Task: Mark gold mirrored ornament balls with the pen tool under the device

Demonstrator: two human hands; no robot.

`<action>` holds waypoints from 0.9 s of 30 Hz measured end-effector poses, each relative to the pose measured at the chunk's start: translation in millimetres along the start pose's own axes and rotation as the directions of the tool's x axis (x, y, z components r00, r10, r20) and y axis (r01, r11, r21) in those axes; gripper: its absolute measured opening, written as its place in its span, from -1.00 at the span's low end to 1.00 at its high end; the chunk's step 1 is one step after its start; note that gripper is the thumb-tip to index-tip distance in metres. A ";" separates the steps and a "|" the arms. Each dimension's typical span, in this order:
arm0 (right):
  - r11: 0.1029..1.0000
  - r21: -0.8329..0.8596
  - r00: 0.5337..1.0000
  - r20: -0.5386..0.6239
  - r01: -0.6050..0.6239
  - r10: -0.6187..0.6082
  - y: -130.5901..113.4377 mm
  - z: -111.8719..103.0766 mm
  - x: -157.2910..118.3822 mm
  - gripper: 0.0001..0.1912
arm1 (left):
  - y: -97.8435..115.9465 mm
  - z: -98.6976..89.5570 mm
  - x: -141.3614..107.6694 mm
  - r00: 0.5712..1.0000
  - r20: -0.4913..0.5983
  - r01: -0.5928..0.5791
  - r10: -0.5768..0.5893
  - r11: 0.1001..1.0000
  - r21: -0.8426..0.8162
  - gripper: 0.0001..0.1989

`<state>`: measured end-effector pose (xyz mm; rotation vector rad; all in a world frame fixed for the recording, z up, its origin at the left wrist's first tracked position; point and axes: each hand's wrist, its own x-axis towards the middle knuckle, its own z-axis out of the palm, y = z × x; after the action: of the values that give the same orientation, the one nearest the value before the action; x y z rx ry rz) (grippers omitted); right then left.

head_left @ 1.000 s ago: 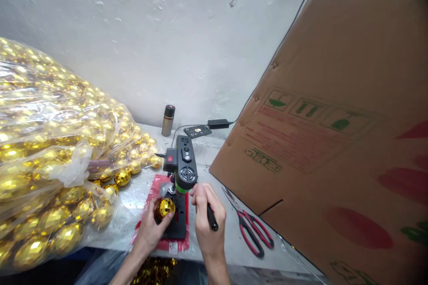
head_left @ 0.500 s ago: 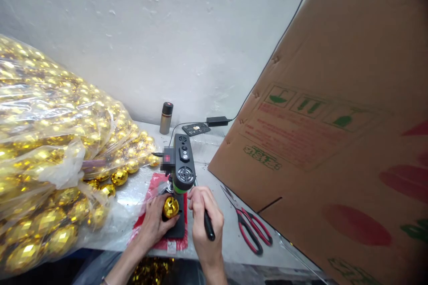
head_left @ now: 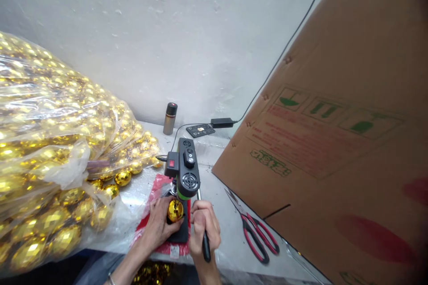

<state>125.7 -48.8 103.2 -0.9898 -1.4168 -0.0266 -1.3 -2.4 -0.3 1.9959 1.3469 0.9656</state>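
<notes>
A gold faceted ball [head_left: 175, 211] rests on the black base of a small black machine [head_left: 189, 164], under its head. My left hand [head_left: 158, 222] has its thumb and fingers round the ball's left and lower sides. My right hand [head_left: 204, 229], to the right of the base, is closed round a lever with a black handle [head_left: 206, 247], whose lower end sticks out below the fist. Beneath the base lies a red plastic sheet [head_left: 147, 213].
A large clear bag [head_left: 67, 111] of gold balls fills the left side. Red-and-black scissors [head_left: 256, 234] lie right of my right hand, beside a big cardboard box [head_left: 321, 111]. A spray can [head_left: 170, 118], a phone [head_left: 200, 130] and a power adapter [head_left: 222, 123] are behind the machine.
The view has shifted slightly, so most things appear a little lower and further right. My left hand stays at the ball and my right hand keeps its grip on the lever.
</notes>
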 end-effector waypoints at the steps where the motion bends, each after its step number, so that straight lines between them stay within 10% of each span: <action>1: 1.000 0.009 1.000 -0.009 -0.015 0.015 1.5 1.2 -2.4 -0.68 | -0.8 0.5 -0.5 1.000 -0.004 -0.005 0.005 1.000 0.003 -0.54; 27: 1.000 0.023 0.997 -0.069 -0.016 0.018 19.7 11.4 -16.5 -0.68 | 0.8 -0.2 3.6 1.000 0.008 0.007 -0.007 0.999 -0.045 -0.54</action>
<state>123.9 -38.7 77.0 -0.9735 -1.3429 -0.0315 -0.1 0.7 1.4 1.9586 1.3158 0.9753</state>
